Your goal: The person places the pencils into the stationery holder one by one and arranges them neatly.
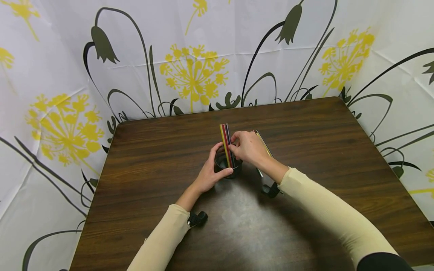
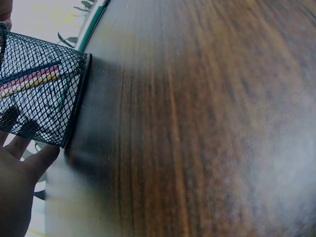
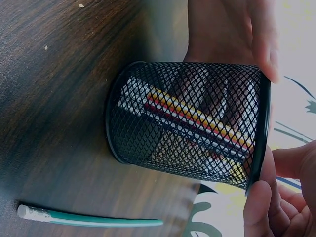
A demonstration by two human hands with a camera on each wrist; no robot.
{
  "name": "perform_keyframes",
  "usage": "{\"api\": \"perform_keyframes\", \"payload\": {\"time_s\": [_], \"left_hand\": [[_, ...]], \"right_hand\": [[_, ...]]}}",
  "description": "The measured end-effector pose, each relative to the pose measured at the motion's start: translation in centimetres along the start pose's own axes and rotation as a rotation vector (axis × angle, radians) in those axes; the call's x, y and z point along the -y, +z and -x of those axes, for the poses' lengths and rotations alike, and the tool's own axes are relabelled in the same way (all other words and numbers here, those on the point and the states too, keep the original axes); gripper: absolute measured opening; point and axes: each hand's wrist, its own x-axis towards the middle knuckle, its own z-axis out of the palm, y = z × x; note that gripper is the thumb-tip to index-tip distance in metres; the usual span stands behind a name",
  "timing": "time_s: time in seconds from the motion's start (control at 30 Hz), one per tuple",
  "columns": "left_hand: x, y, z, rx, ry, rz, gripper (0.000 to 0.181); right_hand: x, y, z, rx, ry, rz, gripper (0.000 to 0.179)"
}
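Sleeves (image 1: 325, 207) closest, pencils (image 1: 225, 141) standing in the cup (image 3: 187, 158)

Nearest the camera, the sleeves run from the lower edge up toward my hands. I judge the step in hand to be settling a bundle of pencils into the cup, though I cannot tell from this moment alone whether they are going in or coming out. Yellow, red and dark shafts rise above the rim; through the mesh, their lower ends seem to stop short of the base. If they are going in, the next move calls for letting them slide down, then loosening my pinch with the cup held steady.

My left hand (image 1: 208, 174) wraps the cup from the left, thumb across the near side, fingers curved round the far one. My right hand (image 1: 250, 147) reaches over from the right, thumb and forefinger closed in a pinch on the pencils, other fingers curled in. The cup seems to stand upright on the table (image 1: 152, 162). Loose pencils (image 1: 264, 143) lie to its right, partly hidden by my right hand; a green pencil (image 3: 98, 220) shows beside the cup in the right wrist view.
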Motion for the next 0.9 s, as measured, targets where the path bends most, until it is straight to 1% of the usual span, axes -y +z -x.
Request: {"api": "perform_keyframes", "payload": {"time_s": [0.23, 0.67, 0.8, 0.9], "left_hand": [[-0.02, -0.07, 0.05, 0.002, -0.008, -0.004, 0.083], [-0.14, -0.06, -0.03, 0.000, 0.001, -0.015, 0.082], [-0.06, -0.07, -0.09, 0.003, 0.011, -0.010, 0.081], [0.08, -0.07, -0.11, 0.003, 0.030, 0.006, 0.082]], "right_hand": [[0.00, -0.02, -0.09, 0.016, 0.010, 0.006, 0.016], [0.08, -0.25, -0.09, 0.023, 0.020, -0.001, 0.015], [0.00, -0.49, 0.03, 0.042, 0.020, -0.026, 0.015], [-0.24, -0.83, 0.14, 0.075, 0.024, -0.084, 0.015]]}}
